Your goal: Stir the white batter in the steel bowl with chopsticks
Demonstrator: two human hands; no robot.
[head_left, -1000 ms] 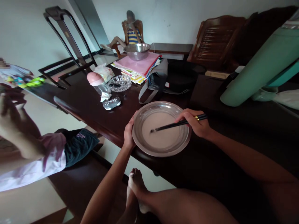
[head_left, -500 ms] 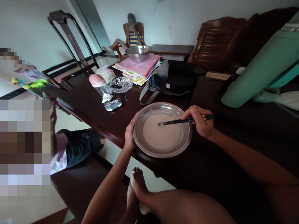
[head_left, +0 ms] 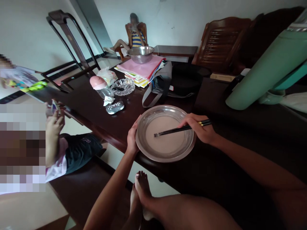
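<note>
A wide metal bowl [head_left: 165,157] stands at the near edge of the dark table, with a pale, milky-brown liquid [head_left: 168,143] inside. My left hand [head_left: 132,136] is closed against the bowl's left side, its fingers partly hidden behind the rim. Black chopsticks with gold bands [head_left: 176,129] are gripped in my right hand [head_left: 200,127], over the bowl's right rim. Their tips dip into the liquid, left of its middle.
Beyond the bowl lie a grey-strapped bag [head_left: 165,83], a grey remote-like object [head_left: 115,107], a glass ashtray [head_left: 123,87] and a pink-lidded bottle [head_left: 98,83]. Another metal bowl [head_left: 141,56] tops a stack of papers. A green flask [head_left: 261,73] leans at right. People sit left and behind.
The chopstick tips have moved left and toward me through the liquid, my right hand shifting left with them. At left, the nearby person's hand has risen into view. My left hand stays at the bowl.
</note>
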